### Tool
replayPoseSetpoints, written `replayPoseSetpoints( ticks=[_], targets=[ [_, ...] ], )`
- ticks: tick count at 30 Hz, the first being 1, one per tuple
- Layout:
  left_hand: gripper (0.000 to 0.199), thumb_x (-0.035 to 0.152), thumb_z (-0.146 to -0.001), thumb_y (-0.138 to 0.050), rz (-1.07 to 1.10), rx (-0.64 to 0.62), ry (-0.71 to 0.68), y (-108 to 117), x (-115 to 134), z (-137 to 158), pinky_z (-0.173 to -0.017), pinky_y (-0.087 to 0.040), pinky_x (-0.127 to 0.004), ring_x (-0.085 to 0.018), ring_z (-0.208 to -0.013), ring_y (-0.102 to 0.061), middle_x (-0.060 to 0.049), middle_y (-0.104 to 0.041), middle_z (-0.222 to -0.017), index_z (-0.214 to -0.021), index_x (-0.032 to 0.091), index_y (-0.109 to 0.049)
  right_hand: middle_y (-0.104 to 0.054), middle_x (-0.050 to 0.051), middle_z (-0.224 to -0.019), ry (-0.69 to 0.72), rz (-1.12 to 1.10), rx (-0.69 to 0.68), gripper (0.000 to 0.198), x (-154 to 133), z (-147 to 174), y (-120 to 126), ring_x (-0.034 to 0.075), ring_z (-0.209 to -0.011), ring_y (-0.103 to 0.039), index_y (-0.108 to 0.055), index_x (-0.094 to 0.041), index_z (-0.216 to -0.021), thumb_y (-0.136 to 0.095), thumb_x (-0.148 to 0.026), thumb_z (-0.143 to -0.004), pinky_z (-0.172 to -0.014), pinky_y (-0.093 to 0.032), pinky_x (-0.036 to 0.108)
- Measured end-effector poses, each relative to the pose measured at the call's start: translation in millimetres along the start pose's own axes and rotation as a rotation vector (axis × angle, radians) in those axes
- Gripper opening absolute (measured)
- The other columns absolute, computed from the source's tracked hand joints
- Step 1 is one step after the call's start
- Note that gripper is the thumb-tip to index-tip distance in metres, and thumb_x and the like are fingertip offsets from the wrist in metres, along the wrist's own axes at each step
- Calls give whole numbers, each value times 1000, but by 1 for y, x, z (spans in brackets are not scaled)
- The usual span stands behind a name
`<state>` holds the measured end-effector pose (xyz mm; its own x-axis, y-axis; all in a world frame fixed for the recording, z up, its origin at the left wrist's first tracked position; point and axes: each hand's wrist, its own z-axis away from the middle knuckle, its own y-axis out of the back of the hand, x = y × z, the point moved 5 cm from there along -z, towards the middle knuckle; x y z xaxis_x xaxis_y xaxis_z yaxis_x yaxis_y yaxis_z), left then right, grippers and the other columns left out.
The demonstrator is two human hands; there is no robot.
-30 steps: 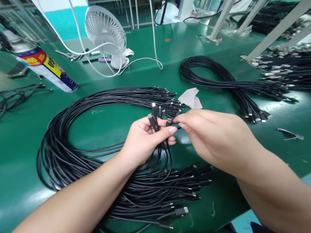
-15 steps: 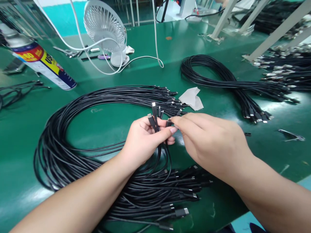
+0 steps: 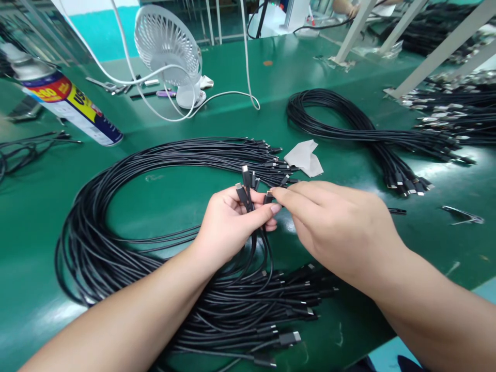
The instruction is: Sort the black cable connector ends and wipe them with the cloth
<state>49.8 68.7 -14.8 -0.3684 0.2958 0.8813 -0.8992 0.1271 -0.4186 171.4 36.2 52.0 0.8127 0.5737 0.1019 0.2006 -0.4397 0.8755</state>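
My left hand is closed around several black USB cables, their plugs standing up above the fingers. Between its thumb and forefinger, one cable plug is pinched, its metal end upward. My right hand is closed with its fingertips at that plug. A thin black stick-like tool pokes out behind the right hand and seems held in it; its tip is mostly hidden. Under and around my hands lies a large looped bundle of black cables, with plug ends towards the front right.
A scrap of pale cloth or paper lies beyond my hands. Another cable bundle is at the right, with tweezers nearer. A white fan, its cord and a spray can stand at the back left. Metal posts rise behind.
The black tool behind my right hand sticks out further to the right. Both hands stay almost in place at the pinched plug; the view has shifted slightly.
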Motion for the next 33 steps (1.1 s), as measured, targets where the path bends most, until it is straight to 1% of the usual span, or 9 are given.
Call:
replayPoseSetpoints(
  ticks=[6,10,14,18,23,27,29,31,33],
  targets=[
    [34,14,-52,-90,11,6,16,0,0,-1,-51,-56,-23,-13,-49,-65,3,-66,-55,-69,13,-60,-75,9,-91,1,-16,-12,30,0,1,-1,21,-70,-69,-73,-9,-102,-46,-8,-90,-55,-45,33],
    [37,18,-52,-90,-1,17,21,0,1,0,-51,-56,-23,-12,-48,-65,3,-66,-55,-69,14,-59,-75,8,-87,-14,-25,-14,30,1,1,-2,21,-70,-68,-73,-10,-102,-46,-9,-91,-55,-44,33],
    [39,24,-53,-91,-14,16,26,0,1,0,-51,-56,-23,-12,-48,-65,3,-65,-55,-69,14,-57,-74,8,-88,-16,-31,-17,30,0,0,-2,20,-69,-67,-72,-12,-98,-44,-9,-91,-55,-42,32],
    [37,24,-53,-91,-5,8,44,0,0,0,-51,-57,-24,-13,-50,-65,3,-65,-56,-71,14,-60,-73,7,-84,-43,-93,-43,29,2,-2,-2,19,-69,-66,-71,-14,-93,-43,-10,-91,-56,-41,32],
    [28,21,-61,-87,19,-39,44,-2,-1,1,-55,-57,-25,-12,-52,-66,2,-67,-61,-76,13,-64,-74,5,-88,-207,-468,-144,25,23,-5,-8,17,-78,-67,-70,-17,-95,-46,-13,-91,-65,-45,28],
    [26,24,-67,-84,-3,-66,28,-3,0,1,-60,-58,-26,-12,-55,-66,1,-69,-65,-84,12,-68,-72,4,-84,-312,-780,-217,21,41,-8,-15,14,-74,-64,-68,-16,-98,-48,-20,-93,-67,-46,26],
    [25,26,-70,-82,3,-81,19,-3,0,1,-61,-59,-26,-12,-55,-66,1,-69,-66,-86,12,-70,-71,4,-84,-374,-917,-298,21,43,-8,-21,14,-73,-63,-66,-15,-103,-50,-23,-93,-66,-46,25],
    [24,27,-72,-81,32,-104,13,-5,0,1,-62,-59,-26,-11,-56,-66,0,-69,-68,-87,12,-71,-70,2,-83,-409,-1005,-374,21,41,-6,-27,13,-72,-63,-64,-16,-108,-51,-24,-92,-64,-46,24],
    [23,28,-72,-81,68,-119,10,-5,-1,1,-62,-61,-27,-11,-57,-65,0,-68,-70,-87,13,-71,-70,2,-84,-397,-1011,-405,21,38,-6,-29,12,-73,-63,-62,-17,-108,-50,-22,-92,-66,-47,24]
  ],
)
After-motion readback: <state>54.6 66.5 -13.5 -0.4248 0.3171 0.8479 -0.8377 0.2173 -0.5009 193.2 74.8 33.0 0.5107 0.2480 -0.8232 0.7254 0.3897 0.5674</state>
